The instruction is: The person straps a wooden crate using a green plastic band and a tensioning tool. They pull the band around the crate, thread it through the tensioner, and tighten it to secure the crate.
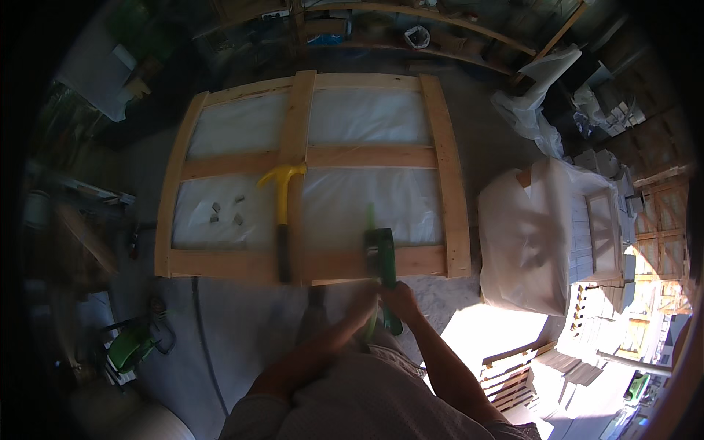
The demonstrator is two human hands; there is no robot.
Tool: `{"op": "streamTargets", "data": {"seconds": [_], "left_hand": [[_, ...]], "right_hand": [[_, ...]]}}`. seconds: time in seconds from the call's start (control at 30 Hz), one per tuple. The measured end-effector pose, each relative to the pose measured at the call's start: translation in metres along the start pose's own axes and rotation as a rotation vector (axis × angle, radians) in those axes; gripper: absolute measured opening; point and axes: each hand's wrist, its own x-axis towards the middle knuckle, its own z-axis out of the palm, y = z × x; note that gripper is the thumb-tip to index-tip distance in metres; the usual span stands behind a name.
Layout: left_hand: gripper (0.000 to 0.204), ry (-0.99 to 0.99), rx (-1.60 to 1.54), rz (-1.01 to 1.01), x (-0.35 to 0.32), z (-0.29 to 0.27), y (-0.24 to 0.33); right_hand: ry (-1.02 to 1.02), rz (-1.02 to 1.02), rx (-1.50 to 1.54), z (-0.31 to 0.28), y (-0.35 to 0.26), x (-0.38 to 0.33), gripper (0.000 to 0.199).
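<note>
A long, slim green tool with a dark head [380, 240] is gripped around its lower handle by the right hand [400, 295], its head held over the near edge of a rectangular pale-wood crate with panels of white plastic film [456, 213], right of that edge's middle. The left hand [367, 302] is blurred just beside the handle; whether it is closed on anything cannot be told. A narrow bright-green strip [371, 214] is seen beyond the tool's head, but whether it is a separate strap cannot be made out.

A claw hammer with a yellow head and shaft and a black grip [283, 209] has been laid along the left side of the crate's middle slat, its grip toward the near edge. Small grey pieces [238, 219] are scattered on the film toward the near-left corner.

The step in hand is judged to be the handling or lining up of the green tool at the near edge. For the next move, a steady right-hand grip and a clear placing of the left hand would be called for, with the hammer left undisturbed.
</note>
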Motion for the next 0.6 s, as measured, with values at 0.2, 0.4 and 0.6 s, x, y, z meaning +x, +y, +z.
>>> {"op": "streamTargets", "data": {"seconds": [0.2,0.4,0.6], "left_hand": [[0.037,-0.111,0.221,0.017,-0.013,-0.005,-0.058],[0.043,-0.425,0.829,0.057,-0.039,-0.04,-0.12],[0.033,-0.338,0.627,0.221,-0.049,-0.077,-0.164]], "right_hand": [[0.016,-0.062,0.039,0.0,0.006,0.004,0.042],[0.086,-0.054,0.016,0.006,0.009,0.009,0.042],[0.021,-0.068,0.162,0.001,0.0,-0.002,0.034]]}}
